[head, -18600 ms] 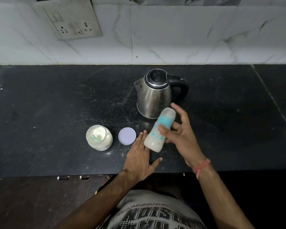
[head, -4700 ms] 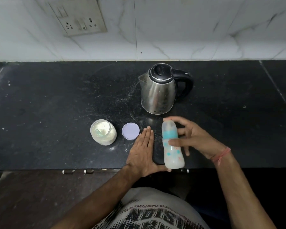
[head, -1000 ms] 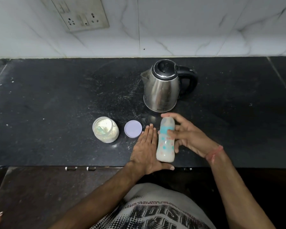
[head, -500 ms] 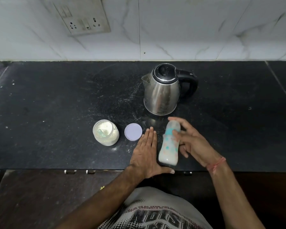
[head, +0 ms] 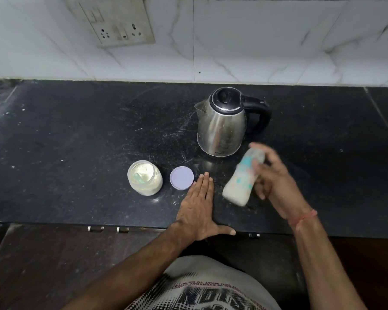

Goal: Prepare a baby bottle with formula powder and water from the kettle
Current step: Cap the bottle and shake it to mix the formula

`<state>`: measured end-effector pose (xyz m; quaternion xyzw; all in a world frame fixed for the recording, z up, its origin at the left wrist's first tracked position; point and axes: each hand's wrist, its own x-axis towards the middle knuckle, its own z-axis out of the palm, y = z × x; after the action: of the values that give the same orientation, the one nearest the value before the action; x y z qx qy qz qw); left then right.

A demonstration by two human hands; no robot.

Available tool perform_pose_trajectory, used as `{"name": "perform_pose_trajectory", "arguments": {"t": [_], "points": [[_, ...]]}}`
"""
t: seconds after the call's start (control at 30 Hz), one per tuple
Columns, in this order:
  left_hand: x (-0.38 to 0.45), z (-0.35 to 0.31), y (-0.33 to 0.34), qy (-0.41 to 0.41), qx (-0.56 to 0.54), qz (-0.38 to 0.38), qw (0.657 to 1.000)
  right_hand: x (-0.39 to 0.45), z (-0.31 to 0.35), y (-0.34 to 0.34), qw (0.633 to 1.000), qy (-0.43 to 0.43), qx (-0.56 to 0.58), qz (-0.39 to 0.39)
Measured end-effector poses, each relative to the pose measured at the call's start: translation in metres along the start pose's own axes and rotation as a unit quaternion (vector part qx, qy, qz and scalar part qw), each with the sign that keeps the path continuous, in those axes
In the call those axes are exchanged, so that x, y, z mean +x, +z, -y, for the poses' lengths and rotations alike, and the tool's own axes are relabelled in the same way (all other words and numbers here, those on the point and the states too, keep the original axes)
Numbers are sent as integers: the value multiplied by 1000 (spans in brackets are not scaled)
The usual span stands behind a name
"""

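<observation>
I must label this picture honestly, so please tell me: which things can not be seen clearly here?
- Baby bottle, head view: motion blur smears it, so the cap and the fill level are unclear.
- Right hand, head view: blurred, and its fingers cover part of the bottle.
- Kettle, head view: closed lid hides the water.
- Formula jar, head view: the greenish object inside is too small to identify.
- Wall socket: top cut off by the frame edge.
</observation>
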<state>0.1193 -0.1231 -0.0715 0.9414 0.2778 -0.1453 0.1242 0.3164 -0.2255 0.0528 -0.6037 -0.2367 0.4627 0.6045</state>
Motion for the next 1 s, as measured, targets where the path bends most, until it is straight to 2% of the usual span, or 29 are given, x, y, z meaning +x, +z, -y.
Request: {"name": "perform_pose_trajectory", "arguments": {"t": [0.03, 0.07, 0.17, 0.2, 0.3, 0.4, 0.5, 0.53, 0.63, 0.73, 0.77, 0.83, 0.87, 0.9, 1.0], "points": [[-2, -1, -3, 0, -7, 1, 1000, 3, 9, -5, 999, -7, 6, -31], [-3, -2, -3, 0, -8, -1, 1000, 4, 20, -8, 999, -4, -19, -31], [-3, -1, -2, -1, -5, 0, 1000, -4, 32, -15, 984, 33, -137, 113], [-3, -1, -1, 0, -5, 1, 1000, -9, 29, -13, 982, 37, -137, 126], [-1, 0, -2, 0, 4, -2, 1000, -21, 7, -1, 998, 25, -52, 35], [-1, 0, 0, 13, 29, -2, 1000, -30, -15, 8, 992, 37, -83, 88], [-2, 1, -2, 5, -5, -2, 1000, -28, -16, 7, 998, 40, -37, 14], [-1, 0, -2, 6, -8, -2, 1000, -28, -12, 5, 998, 49, -43, 15], [-2, 1, -2, 14, 7, -3, 1000, -28, -9, 0, 989, 64, -82, 105], [-2, 3, 0, 6, -20, -9, 1000, -23, -9, -5, 997, 65, -26, 29], [-3, 2, 1, 5, -20, -13, 1000, -23, -7, -6, 996, 73, -31, 34], [-6, 3, 0, 17, 1, -18, 1000, -27, -8, -4, 986, 84, -77, 122], [-8, 3, 0, 25, 9, -15, 1000, -29, -11, -3, 983, 81, -81, 142], [-9, 4, -1, 27, 12, -17, 999, -30, -13, -1, 987, 72, -68, 125], [-7, 5, -1, 18, 1, -20, 1000, -31, -21, 2, 998, 58, -6, -3]]}}
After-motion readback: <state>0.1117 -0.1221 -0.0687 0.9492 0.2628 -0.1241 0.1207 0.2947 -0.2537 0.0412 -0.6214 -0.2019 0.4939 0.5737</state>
